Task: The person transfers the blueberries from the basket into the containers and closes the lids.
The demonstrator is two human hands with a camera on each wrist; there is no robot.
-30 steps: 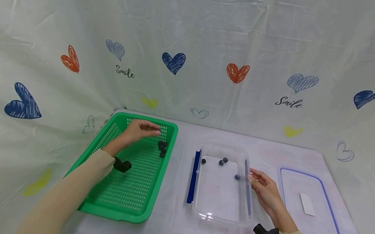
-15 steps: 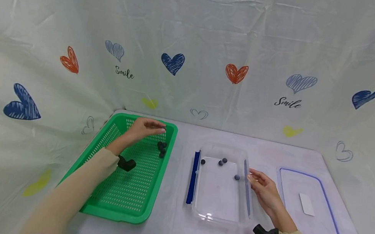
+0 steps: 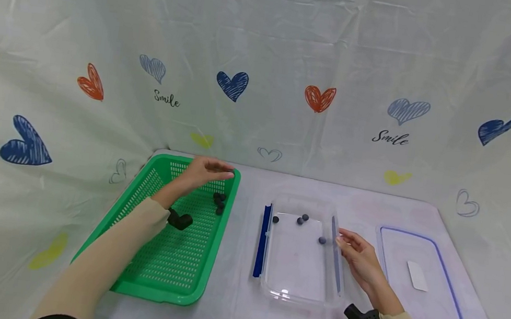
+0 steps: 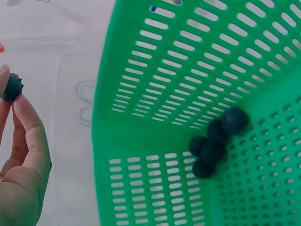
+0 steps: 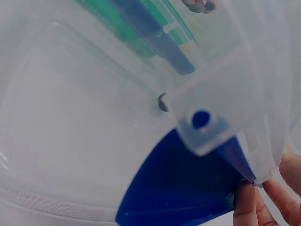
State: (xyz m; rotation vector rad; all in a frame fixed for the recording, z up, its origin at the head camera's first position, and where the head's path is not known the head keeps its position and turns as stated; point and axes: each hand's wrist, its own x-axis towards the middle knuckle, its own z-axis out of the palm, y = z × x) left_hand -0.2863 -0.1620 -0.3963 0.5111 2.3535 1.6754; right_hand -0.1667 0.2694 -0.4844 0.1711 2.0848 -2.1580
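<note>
In the left wrist view my left hand [image 4: 26, 155] pinches a blueberry [image 4: 13, 87] between thumb and fingertips. From the head view, that hand [image 3: 208, 173] is above the far right corner of a green basket [image 3: 164, 295]. Several blueberries [image 4: 213, 152] lie clustered inside it against the wall. A clear plastic container [image 3: 289, 296] stands to the right, with several blueberries [image 3: 300, 221] spread on its floor. My right hand [image 3: 360, 258] is at the container's right side. Its thumb and fingers pinch a blue locking flap [image 5: 174, 186] there.
At the far right a clear lid [image 3: 444, 307] with a blue seal lies flat, a white label [image 3: 417, 276] on it. Another blue flap [image 3: 262, 242] sticks out from the container's left side. A heart-printed curtain [image 3: 278, 41] closes off the back and left.
My left hand has moved right and slightly away, toward the basket's far right corner, with the blueberry. The right hand keeps its place at the container's flap.
</note>
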